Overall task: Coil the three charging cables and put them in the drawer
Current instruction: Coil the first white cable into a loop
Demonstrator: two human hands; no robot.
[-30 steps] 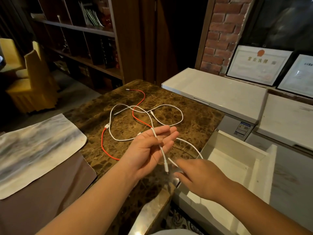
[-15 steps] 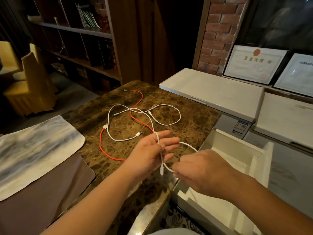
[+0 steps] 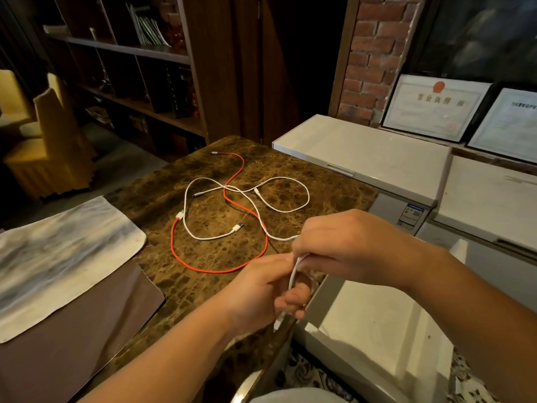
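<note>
Three cables lie tangled on the brown marble table [image 3: 334,181]. A red cable [image 3: 203,267] loops from the far middle toward me. One white cable [image 3: 203,237] curls beside it with both plugs on the table. The other white cable [image 3: 293,210] runs from a far loop into my hands. My left hand [image 3: 261,292] is closed around its near end, the plug hanging below my fingers. My right hand [image 3: 345,245] pinches the same cable just above the left hand. The open white drawer [image 3: 377,330] sits below my right forearm, nothing visible inside.
A grey-white cloth [image 3: 58,251] and a brown mat [image 3: 72,338] lie at the table's left. White chest freezers [image 3: 363,149] stand behind the drawer, with framed certificates [image 3: 436,109] above. Dark shelves [image 3: 130,53] and a yellow chair [image 3: 49,141] are at the far left.
My left hand has closed on the white cable and dropped nearer the table edge. My right hand rose over it and took hold of the cable, drawing more of it toward me.
</note>
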